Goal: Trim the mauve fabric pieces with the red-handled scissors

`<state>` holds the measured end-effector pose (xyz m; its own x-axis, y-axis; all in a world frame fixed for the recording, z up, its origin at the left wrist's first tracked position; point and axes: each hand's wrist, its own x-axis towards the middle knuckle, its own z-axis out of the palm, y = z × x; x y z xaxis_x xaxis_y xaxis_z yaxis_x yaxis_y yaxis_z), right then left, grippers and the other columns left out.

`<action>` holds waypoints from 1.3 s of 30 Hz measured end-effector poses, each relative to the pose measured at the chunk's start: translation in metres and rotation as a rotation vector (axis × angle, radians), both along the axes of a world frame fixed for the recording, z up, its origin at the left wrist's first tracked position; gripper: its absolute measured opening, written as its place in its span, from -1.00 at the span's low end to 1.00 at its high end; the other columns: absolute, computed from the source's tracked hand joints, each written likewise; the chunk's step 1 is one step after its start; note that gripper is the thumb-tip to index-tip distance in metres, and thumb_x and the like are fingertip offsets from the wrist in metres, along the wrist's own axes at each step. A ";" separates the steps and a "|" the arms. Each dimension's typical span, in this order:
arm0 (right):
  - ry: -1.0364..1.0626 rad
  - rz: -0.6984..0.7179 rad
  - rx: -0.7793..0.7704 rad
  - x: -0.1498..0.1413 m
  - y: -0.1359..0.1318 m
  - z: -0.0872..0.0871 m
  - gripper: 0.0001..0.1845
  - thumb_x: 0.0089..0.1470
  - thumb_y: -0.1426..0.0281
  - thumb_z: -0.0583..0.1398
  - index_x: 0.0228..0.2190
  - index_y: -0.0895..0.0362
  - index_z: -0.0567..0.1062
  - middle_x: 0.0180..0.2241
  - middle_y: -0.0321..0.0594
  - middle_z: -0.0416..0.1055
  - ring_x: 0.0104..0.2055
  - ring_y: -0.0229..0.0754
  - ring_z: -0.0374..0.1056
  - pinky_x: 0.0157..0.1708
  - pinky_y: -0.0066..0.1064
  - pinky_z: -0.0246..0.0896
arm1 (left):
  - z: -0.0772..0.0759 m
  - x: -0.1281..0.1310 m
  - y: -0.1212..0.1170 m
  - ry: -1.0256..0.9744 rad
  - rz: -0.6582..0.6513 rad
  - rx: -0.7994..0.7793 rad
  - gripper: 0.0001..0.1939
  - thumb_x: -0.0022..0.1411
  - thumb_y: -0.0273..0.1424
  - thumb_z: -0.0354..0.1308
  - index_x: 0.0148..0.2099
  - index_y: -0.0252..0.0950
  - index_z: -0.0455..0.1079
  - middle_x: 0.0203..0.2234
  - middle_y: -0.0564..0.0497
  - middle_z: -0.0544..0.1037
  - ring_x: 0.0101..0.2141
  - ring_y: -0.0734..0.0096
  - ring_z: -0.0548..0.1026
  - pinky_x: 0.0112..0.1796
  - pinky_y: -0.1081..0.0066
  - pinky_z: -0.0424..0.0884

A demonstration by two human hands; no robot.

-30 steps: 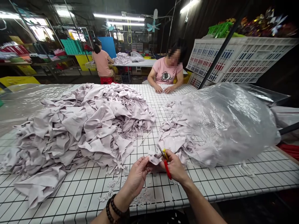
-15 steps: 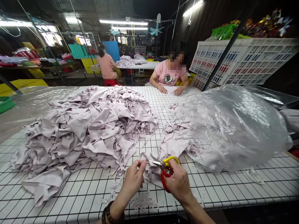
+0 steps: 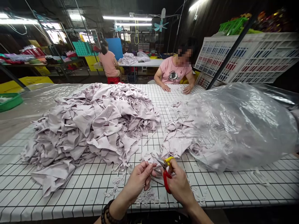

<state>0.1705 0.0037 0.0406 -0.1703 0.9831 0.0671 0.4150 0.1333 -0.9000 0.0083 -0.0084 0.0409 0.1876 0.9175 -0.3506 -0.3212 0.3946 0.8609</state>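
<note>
My right hand (image 3: 179, 183) is closed round the handles of a pair of scissors (image 3: 166, 172), one loop yellow and one red. Their metal blades point up and left, close to my left fingertips. My left hand (image 3: 139, 178) pinches the edge of a pale lilac fabric piece (image 3: 149, 157), which lies partly behind the fingers and blades. Small fabric snippets (image 3: 146, 197) are scattered below both hands. A large heap of the same lilac fabric (image 3: 100, 121) lies to the left, and more pieces (image 3: 178, 138) lie ahead on the right.
A big clear plastic bag (image 3: 243, 124) covers the table's right side. The tablecloth (image 3: 88, 199) is white with a black grid. Across the table sits a person in pink (image 3: 174, 73), both hands on the tabletop. White crates (image 3: 247, 57) are stacked at right, and a green basket (image 3: 11, 102) stands far left.
The view has shifted slightly left, so the scene sits further right. My left fingers have come nearer the scissors, and the yellow and red handles look closer together.
</note>
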 end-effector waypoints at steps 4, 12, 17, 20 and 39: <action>0.262 0.109 -0.163 -0.014 0.015 -0.010 -0.75 -0.01 0.24 0.24 -0.30 0.11 0.38 -0.49 -0.33 0.36 -0.49 -0.28 0.25 -0.51 -0.50 0.22 | 0.006 -0.006 -0.002 0.112 -0.090 0.079 -0.58 0.18 -0.05 0.09 -0.31 -0.36 0.38 -0.52 0.09 0.38 -0.72 0.69 0.12 -0.70 0.57 0.13; 0.395 0.077 -0.160 -0.018 0.027 -0.024 -0.77 0.03 0.23 0.23 -0.33 0.11 0.39 -0.39 -0.28 0.41 -0.40 -0.24 0.32 -0.38 -0.43 0.26 | 0.008 -0.019 0.002 0.473 0.061 0.446 -0.72 0.23 -0.24 0.11 -0.38 -0.31 0.52 0.08 -0.15 0.28 -0.25 0.35 0.45 -0.28 0.41 0.41; 0.228 0.087 -0.173 0.001 0.028 -0.009 -0.77 0.03 0.22 0.22 -0.38 0.11 0.37 -0.45 -0.30 0.38 -0.47 -0.26 0.26 -0.47 -0.46 0.18 | -0.009 -0.007 0.010 0.034 0.021 0.311 -0.73 0.25 -0.23 0.09 -0.33 -0.35 0.42 -0.45 -0.02 0.49 -0.67 0.59 0.32 -0.62 0.52 0.28; -0.011 0.110 -0.112 0.019 0.025 0.007 -0.75 -0.02 0.22 0.25 -0.44 0.10 0.32 -0.53 -0.36 0.29 -0.49 -0.27 0.20 -0.49 -0.47 0.12 | -0.014 -0.004 0.014 0.052 0.048 0.320 -0.74 0.26 -0.25 0.09 -0.33 -0.35 0.39 -0.64 0.10 0.36 -0.64 0.50 0.39 -0.58 0.49 0.34; -0.525 0.196 0.114 0.019 0.012 0.020 -0.68 -0.09 0.18 0.26 -0.52 0.07 0.24 -0.48 -0.34 0.31 -0.45 -0.23 0.20 -0.46 -0.45 0.01 | -0.019 -0.007 0.011 0.270 0.013 0.445 -0.77 0.27 -0.34 0.05 -0.43 -0.33 0.32 -0.53 0.09 0.28 -0.65 0.56 0.39 -0.61 0.53 0.32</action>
